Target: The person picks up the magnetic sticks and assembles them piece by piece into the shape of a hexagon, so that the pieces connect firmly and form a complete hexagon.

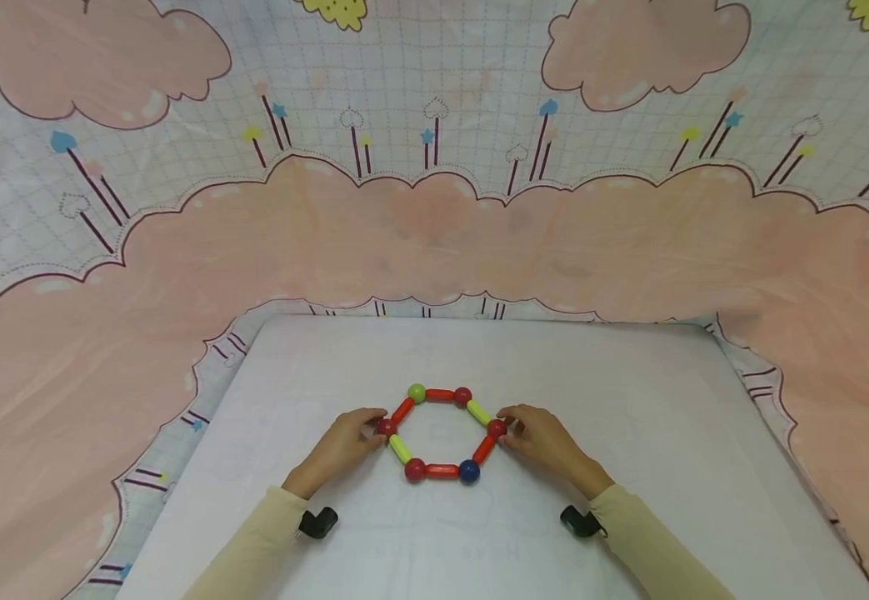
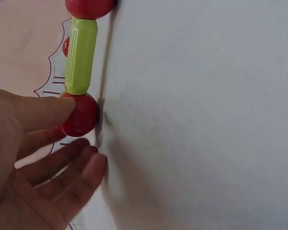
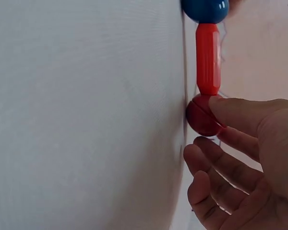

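Note:
A six-sided ring of magnetic rods and balls lies on the white tabletop in the head view. My left hand pinches the red ball at the ring's left corner between thumb and forefinger. At the opposite corner my right hand pinches another red ball the same way. A green ball and a red ball form the far side; a red ball and a blue ball form the near side. Red rods and yellow-green rods join them.
The ring sits on a white table. A patterned cloth with pink clouds hangs behind and around it. Black wrist devices show at both sleeves.

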`<state>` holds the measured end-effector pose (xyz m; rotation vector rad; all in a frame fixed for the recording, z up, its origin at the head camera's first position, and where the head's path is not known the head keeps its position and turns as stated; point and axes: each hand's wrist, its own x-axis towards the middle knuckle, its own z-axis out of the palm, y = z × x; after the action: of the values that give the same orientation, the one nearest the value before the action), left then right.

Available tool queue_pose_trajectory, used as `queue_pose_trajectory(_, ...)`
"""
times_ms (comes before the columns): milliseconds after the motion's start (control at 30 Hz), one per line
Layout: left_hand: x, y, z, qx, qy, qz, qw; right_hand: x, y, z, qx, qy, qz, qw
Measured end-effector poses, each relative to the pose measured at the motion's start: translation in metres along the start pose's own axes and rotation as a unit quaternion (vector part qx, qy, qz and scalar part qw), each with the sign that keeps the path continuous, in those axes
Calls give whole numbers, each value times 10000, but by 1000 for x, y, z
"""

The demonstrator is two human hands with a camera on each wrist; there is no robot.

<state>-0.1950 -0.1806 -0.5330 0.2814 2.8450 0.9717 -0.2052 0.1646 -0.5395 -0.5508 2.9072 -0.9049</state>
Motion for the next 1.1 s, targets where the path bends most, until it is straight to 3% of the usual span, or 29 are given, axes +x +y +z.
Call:
queue_pose_trajectory(300, 18, 6, 10, -181, -236, 473, 9984, 0, 9, -4, 87, -22, 281, 9996)
queue_pose_trajectory(567, 39, 22, 21, -209, -444, 736, 9961, -3, 27, -14, 217, 182, 279, 9992)
queue_pose_trajectory(867, 58, 37, 29, -486, -317, 622, 9964, 7, 33, -15, 429, 422, 888, 9942)
queue_pose_trajectory(1100, 72, 45, 39, -397, -284, 580, 9971, 22, 26, -14, 424, 495, 1460, 9871)
